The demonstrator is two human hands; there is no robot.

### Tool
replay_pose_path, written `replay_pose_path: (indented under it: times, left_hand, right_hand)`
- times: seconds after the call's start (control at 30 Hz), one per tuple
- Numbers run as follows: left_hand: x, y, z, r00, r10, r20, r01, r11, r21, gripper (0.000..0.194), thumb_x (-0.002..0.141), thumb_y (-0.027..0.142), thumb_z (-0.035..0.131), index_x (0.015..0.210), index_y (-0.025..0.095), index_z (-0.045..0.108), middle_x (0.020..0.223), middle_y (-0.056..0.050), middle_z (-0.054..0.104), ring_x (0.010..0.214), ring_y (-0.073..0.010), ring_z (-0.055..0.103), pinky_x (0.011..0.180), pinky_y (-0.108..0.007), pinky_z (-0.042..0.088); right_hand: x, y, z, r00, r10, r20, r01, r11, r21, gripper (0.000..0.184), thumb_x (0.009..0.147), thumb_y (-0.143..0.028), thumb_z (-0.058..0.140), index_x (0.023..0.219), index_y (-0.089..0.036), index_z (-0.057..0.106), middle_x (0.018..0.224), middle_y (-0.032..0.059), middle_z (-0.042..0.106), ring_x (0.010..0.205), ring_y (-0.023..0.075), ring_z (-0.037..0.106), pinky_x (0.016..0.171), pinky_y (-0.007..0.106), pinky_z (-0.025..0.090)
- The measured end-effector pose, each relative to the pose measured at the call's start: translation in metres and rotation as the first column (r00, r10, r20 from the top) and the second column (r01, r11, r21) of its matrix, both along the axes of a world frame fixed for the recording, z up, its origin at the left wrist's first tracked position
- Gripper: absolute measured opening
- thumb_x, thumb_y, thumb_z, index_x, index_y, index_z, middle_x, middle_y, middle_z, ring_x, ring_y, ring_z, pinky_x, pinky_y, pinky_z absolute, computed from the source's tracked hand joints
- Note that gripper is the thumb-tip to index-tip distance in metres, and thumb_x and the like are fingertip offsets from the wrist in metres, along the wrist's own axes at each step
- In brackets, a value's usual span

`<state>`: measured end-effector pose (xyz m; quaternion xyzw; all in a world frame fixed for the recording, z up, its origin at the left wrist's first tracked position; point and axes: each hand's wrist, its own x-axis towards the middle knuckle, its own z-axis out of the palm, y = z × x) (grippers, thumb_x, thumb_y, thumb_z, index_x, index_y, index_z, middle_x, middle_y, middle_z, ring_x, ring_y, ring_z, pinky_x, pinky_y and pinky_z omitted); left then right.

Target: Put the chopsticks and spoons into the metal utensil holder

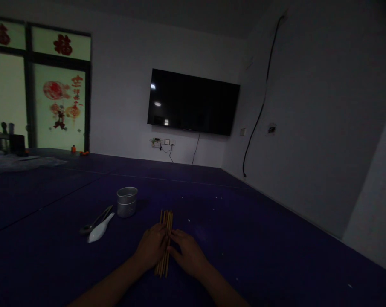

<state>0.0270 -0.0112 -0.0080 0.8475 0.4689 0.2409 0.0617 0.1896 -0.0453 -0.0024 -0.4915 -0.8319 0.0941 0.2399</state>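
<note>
A bundle of wooden chopsticks lies on the dark blue table, pointing away from me. From the left, my left hand rests over the bundle's middle with its fingers curled against it. On the other side, my right hand presses its thumb and fingertips to the chopsticks. Between them, the two hands squeeze the bundle, and their fingers hide part of it. Left of the far ends stands a grey metal cup. Beside that cup lie a white soup spoon and a metal spoon.
The blue tabletop reaches to the walls and carries small white scraps. Clear plastic sheeting and small orange items lie at the far left. A black cable hangs down the right wall, and a television is mounted ahead.
</note>
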Motion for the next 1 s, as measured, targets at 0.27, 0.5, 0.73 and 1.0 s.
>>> replay_pose_path:
  times: [0.27,0.5,0.73,1.0]
  left_hand:
    - [0.0048,-0.0019,0.0027,0.997,0.062,-0.045,-0.062,0.998,-0.002,0.037,0.088,0.019,0.039,0.120,0.018,0.056,0.133,-0.010,0.052,0.127,-0.0225,0.041,0.104,-0.039,0.033]
    - [0.0057,-0.0018,0.0074,0.994,0.095,-0.058,-0.097,0.995,-0.026,0.036,0.089,0.021,0.037,0.120,0.020,0.056,0.134,-0.008,0.051,0.127,-0.0214,0.041,0.103,-0.039,0.034]
    - [0.0050,0.0033,0.0050,0.995,0.088,-0.049,-0.088,0.996,-0.016,0.039,0.087,0.019,0.038,0.122,0.019,0.055,0.134,-0.009,0.051,0.126,-0.0206,0.043,0.103,-0.038,0.034]
    - [0.0052,0.0047,0.0034,0.999,0.037,-0.025,-0.037,0.999,-0.004,0.034,0.089,0.018,0.038,0.116,0.019,0.058,0.130,-0.010,0.054,0.122,-0.0208,0.047,0.100,-0.036,0.036]
  right_hand:
    - [-0.0010,0.0010,0.0014,0.999,-0.028,0.034,0.028,1.000,0.000,0.045,0.087,-0.031,0.047,0.130,-0.022,0.050,0.136,0.0063,0.048,0.127,0.0260,0.041,0.103,0.043,0.032]
    - [-0.0009,0.0021,0.0019,0.997,-0.046,0.057,0.046,0.999,0.013,0.042,0.087,-0.032,0.047,0.128,-0.023,0.052,0.136,0.0069,0.049,0.127,0.0263,0.041,0.103,0.043,0.033]
    - [-0.0008,0.0024,0.0008,0.997,-0.048,0.058,0.048,0.999,0.006,0.043,0.089,-0.034,0.044,0.130,-0.023,0.051,0.137,0.0053,0.048,0.128,0.0259,0.039,0.103,0.043,0.031]
    - [-0.0054,0.0032,0.0015,0.993,-0.089,0.078,0.087,0.996,0.026,0.044,0.088,-0.031,0.043,0.130,-0.022,0.050,0.135,0.0058,0.050,0.129,0.0271,0.037,0.103,0.045,0.031]
